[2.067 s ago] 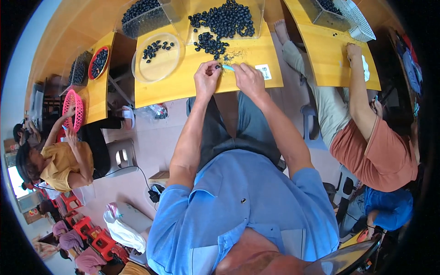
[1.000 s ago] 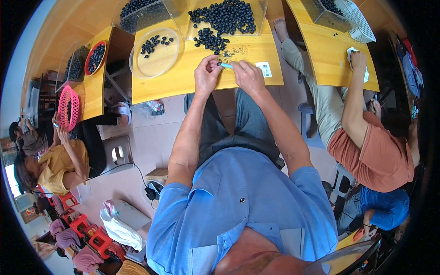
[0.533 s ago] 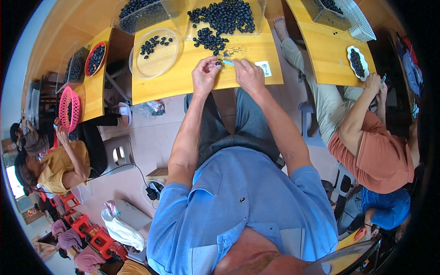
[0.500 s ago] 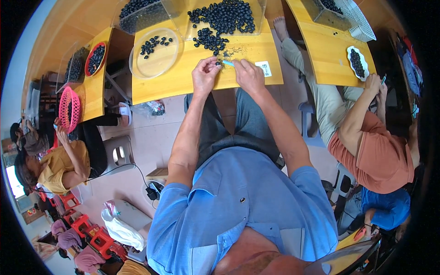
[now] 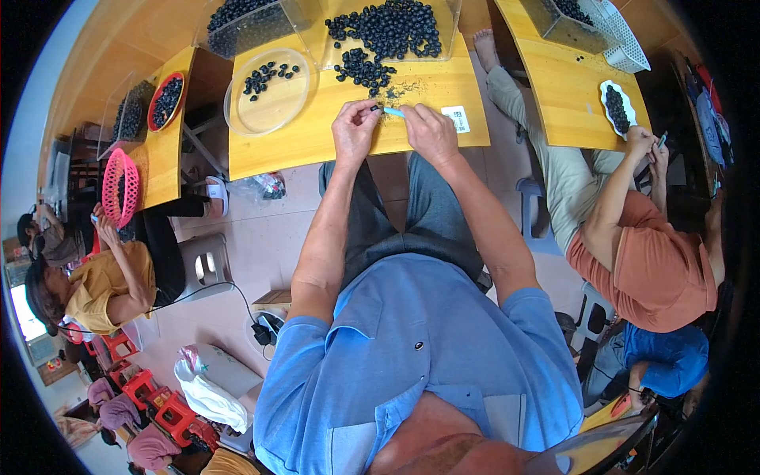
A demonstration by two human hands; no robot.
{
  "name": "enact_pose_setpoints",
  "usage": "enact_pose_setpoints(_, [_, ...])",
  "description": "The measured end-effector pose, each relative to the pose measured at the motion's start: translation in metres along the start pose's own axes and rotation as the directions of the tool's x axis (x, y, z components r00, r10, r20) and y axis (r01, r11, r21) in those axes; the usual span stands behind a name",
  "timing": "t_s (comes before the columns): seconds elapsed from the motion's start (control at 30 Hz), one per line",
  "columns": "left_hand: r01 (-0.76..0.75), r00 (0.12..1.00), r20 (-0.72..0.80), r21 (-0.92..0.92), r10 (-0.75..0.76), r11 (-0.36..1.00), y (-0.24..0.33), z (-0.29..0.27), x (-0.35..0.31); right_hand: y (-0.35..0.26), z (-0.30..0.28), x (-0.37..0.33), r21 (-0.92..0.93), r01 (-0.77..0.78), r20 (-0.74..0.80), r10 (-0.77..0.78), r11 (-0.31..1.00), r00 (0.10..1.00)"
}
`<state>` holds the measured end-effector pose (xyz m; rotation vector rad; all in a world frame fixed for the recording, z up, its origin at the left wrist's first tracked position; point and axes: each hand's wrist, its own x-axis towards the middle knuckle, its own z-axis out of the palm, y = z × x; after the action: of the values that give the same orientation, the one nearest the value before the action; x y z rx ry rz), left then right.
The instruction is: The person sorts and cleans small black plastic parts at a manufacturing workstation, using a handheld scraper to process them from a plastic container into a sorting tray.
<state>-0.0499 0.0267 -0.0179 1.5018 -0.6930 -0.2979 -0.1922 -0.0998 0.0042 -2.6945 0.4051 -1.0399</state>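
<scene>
Over the near part of the yellow table (image 5: 309,146), my left hand (image 5: 354,133) pinches a small black round piece (image 5: 375,108), fruit-like, its exact kind unclear. My right hand (image 5: 433,133) is closed on a slim light-blue-handled tool (image 5: 392,112). The tool's tip meets or nearly meets the piece; the tip is too small to make out. Beyond my hands lies a loose heap of similar black pieces (image 5: 366,70), reaching back to a larger pile (image 5: 388,30) inside a clear-walled container. Dark crumbs (image 5: 408,85) are scattered beside the heap.
A round clear tray (image 5: 234,115) with several black pieces stands left of my hands, a clear bin (image 5: 265,36) behind it. A white card (image 5: 456,119) lies at right. Co-workers sit at side tables, near a pink basket (image 5: 120,188) and a white dish (image 5: 606,99).
The blue tool has tilted slightly, and the black piece has turned a little in my left fingertips. At right, the co-worker's hands have shifted slightly toward the white dish.
</scene>
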Motion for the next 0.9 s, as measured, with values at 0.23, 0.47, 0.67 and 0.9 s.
enact_pose_setpoints(0.23, [0.111,0.993,-0.012,-0.136,-0.114,0.984,0.003,0.002,0.001,0.0,0.0,0.0,-0.004,-0.017,0.005,0.017,1.0,1.0])
enact_pose_setpoints(0.47, [0.021,1.0,-0.012,-0.038,-0.021,0.999,-0.004,-0.001,0.003,-0.001,-0.002,0.001,-0.008,-0.024,0.018,0.024,1.0,1.0])
enact_pose_setpoints(0.67, [0.069,0.997,0.034,0.014,-0.069,0.998,-0.01,-0.006,0.003,0.0,-0.001,0.0,-0.012,-0.021,0.016,0.021,1.0,1.0])
enact_pose_setpoints(0.9, [0.029,1.0,0.013,-0.024,-0.028,0.999,0.002,-0.001,0.004,-0.001,-0.002,0.0,-0.013,-0.02,0.015,0.02,1.0,1.0])
